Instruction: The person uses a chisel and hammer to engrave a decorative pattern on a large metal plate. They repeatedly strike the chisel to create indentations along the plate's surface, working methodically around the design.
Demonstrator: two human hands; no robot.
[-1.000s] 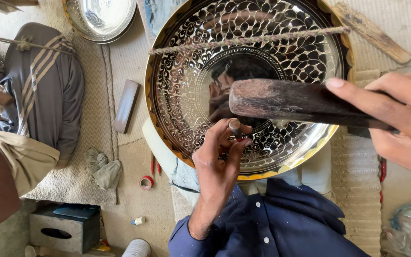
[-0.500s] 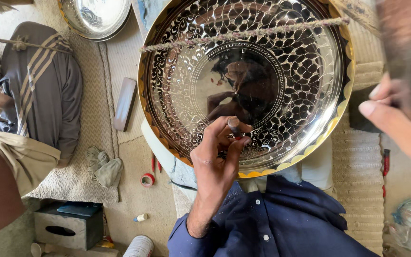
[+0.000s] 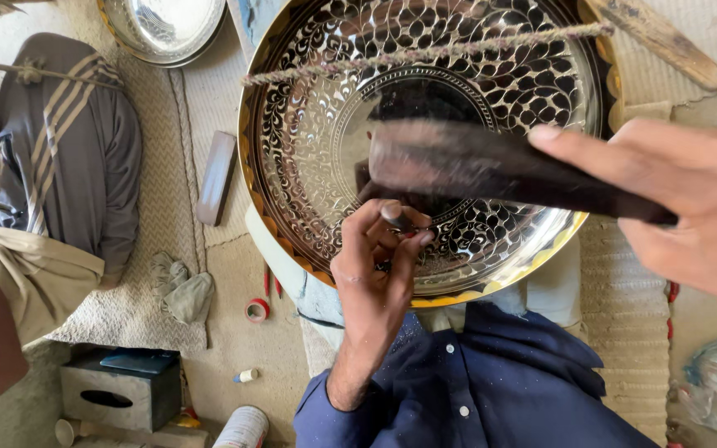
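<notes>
Head view, looking down. A large round metal tray [image 3: 309, 166], engraved with a dark leaf pattern around a plain mirror-like centre and edged with a gold scalloped rim, fills the upper middle of the frame and rests against the person's lap, above the dark blue shirt [image 3: 491, 390]. The left hand [image 3: 375, 270] reaches up from six o'clock, its fingers pinched together around a small punch [image 3: 398, 217] whose tip meets the patterned band at about six o'clock on the tray. The right hand [image 3: 682, 199] enters from three o'clock, clamped around the handle of a dark hammer [image 3: 475, 162]; the hammer lies blurred across the tray's centre, its head just above the punch, and whether the two touch cannot be told. A twisted cord [image 3: 425, 51] stretches across the tray's upper part from nine to two o'clock. A wooden stick [image 3: 657, 41] lies beyond the rim at one o'clock. On the woven mat [image 3: 168, 207] at nine o'clock lies a flat dark bar [image 3: 215, 177], with a crumpled rag [image 3: 180, 286] at eight o'clock. A second metal bowl [image 3: 163, 26] sits at eleven o'clock. A grey box [image 3: 114, 390] stands at seven o'clock, near a small red tape roll [image 3: 256, 309].
</notes>
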